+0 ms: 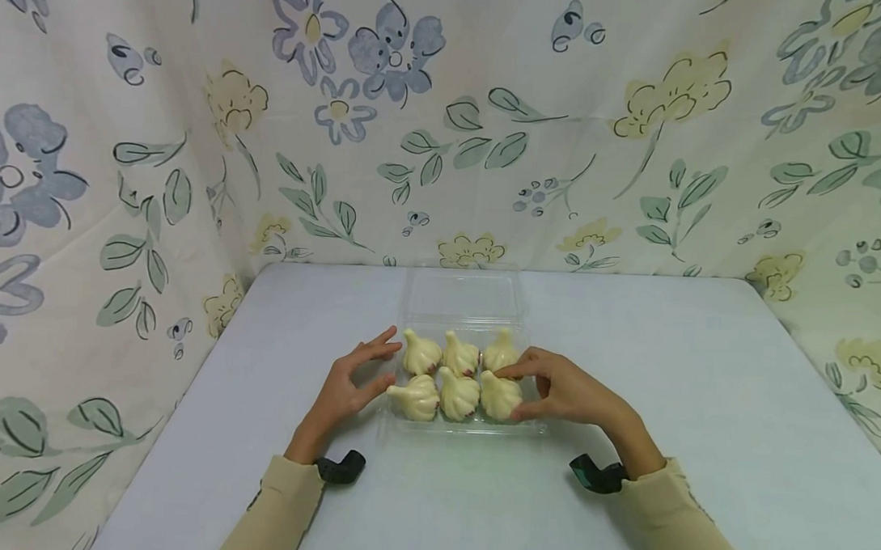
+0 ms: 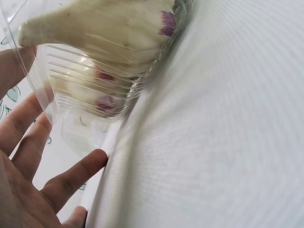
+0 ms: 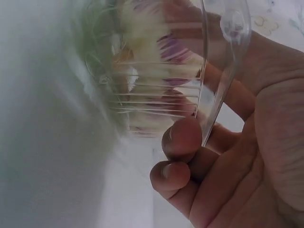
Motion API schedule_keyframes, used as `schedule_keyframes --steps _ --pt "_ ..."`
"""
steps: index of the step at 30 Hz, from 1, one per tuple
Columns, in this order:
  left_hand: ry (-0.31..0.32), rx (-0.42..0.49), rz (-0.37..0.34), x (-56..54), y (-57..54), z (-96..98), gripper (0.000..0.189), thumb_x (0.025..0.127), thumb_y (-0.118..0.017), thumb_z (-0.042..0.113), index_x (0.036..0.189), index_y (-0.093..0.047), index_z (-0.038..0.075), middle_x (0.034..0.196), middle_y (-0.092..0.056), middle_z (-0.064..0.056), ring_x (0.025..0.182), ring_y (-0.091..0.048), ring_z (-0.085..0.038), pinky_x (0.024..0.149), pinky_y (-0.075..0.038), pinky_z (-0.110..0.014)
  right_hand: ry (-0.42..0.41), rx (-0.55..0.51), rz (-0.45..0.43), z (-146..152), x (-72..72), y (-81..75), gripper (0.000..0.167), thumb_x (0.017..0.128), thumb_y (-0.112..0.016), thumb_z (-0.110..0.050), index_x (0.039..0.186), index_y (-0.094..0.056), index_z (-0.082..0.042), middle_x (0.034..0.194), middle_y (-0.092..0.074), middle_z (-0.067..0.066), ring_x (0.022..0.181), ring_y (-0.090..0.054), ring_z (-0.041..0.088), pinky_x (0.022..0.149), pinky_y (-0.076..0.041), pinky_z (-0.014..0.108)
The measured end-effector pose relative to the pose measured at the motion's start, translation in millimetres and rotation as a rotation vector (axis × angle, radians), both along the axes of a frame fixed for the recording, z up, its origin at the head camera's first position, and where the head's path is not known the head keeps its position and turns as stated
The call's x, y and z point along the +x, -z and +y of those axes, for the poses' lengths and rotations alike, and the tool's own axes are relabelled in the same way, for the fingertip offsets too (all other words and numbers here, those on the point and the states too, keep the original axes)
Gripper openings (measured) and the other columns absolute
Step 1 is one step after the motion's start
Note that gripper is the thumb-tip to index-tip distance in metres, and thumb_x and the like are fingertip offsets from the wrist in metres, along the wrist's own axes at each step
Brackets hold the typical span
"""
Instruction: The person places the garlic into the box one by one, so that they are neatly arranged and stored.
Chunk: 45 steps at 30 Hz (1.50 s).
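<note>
A clear plastic clamshell box (image 1: 464, 427) holds several garlic bulbs in two rows. My right hand (image 1: 571, 389) reaches over the box's right wall, thumb and forefinger on either side of the front right garlic bulb (image 1: 500, 400); it pinches that bulb. In the right wrist view the other fingers (image 3: 183, 137) curl outside the ribbed wall. My left hand (image 1: 345, 389) lies along the left side, its fingers spread and touching the box's edge. Closest to its thumb is the front left garlic bulb (image 1: 416, 398), stem pointing left. Purple marks show through the plastic in both wrist views.
The box's lid (image 1: 462, 296) stands open toward the back of the white table (image 1: 258, 495). A floral curtain (image 1: 429, 185) hangs behind and around the table. Dark wrist devices (image 1: 341, 467) sit by both beige sleeves (image 1: 272, 512).
</note>
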<state>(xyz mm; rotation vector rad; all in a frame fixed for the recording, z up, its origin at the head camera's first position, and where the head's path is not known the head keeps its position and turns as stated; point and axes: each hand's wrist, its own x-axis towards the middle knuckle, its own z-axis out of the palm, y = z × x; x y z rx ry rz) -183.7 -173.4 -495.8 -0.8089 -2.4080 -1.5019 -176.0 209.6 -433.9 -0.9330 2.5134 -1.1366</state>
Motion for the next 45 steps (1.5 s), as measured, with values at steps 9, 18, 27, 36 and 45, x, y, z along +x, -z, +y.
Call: schedule_keyframes --steps 9,18,27,36,45 --pt "0.003 0.0 0.003 0.3 -1.6 1.7 0.047 0.09 -0.073 0.007 0.137 -0.064 0.007 0.158 -0.048 -0.009 0.132 -0.06 -0.032 0.119 -0.015 -0.075 0.008 0.059 -0.011 -4.1 2.4 2.5 0.058 0.079 -0.088 -0.034 0.132 -0.07 -0.017 0.101 -0.062 -0.002 0.063 -0.047 0.005 0.059 -0.045 0.022" --pt "0.001 0.002 0.006 0.7 -1.8 2.6 0.047 0.09 -0.074 0.007 0.136 -0.065 0.009 0.157 -0.049 -0.01 0.128 -0.062 -0.031 0.119 -0.016 -0.075 -0.001 0.085 -0.002 -5.2 3.3 0.3 0.058 0.081 -0.087 -0.033 0.133 -0.069 -0.015 0.102 -0.061 0.001 0.068 -0.049 0.006 0.062 -0.047 0.022" --pt "0.002 0.001 0.009 1.0 -3.0 2.9 0.047 0.09 -0.075 0.008 0.136 -0.066 0.011 0.157 -0.049 -0.008 0.136 -0.057 -0.029 0.12 -0.016 -0.074 -0.012 0.09 -0.014 -4.1 3.8 -4.0 0.058 0.082 -0.086 -0.036 0.133 -0.069 -0.015 0.101 -0.06 -0.002 0.066 -0.051 0.005 0.061 -0.049 0.022" --pt "0.0 0.004 -0.004 0.6 -0.7 1.4 0.046 0.09 -0.075 0.007 0.135 -0.065 0.005 0.157 -0.049 -0.009 0.131 -0.06 -0.029 0.12 -0.015 -0.073 -0.021 0.05 0.032 3.3 1.2 -9.6 0.05 0.084 -0.084 -0.035 0.13 -0.072 -0.02 0.108 -0.068 0.0 0.066 -0.05 0.008 0.06 -0.048 0.022" --pt "0.012 0.015 0.009 -0.8 1.0 0.0 0.046 0.09 -0.074 0.006 0.135 -0.064 0.003 0.157 -0.049 -0.01 0.125 -0.064 -0.031 0.12 -0.014 -0.074 0.08 -0.032 0.085 16.1 -4.7 -9.8 0.039 0.091 -0.079 -0.026 0.128 -0.072 -0.015 0.115 -0.072 0.007 0.066 -0.051 0.008 0.059 -0.046 0.023"
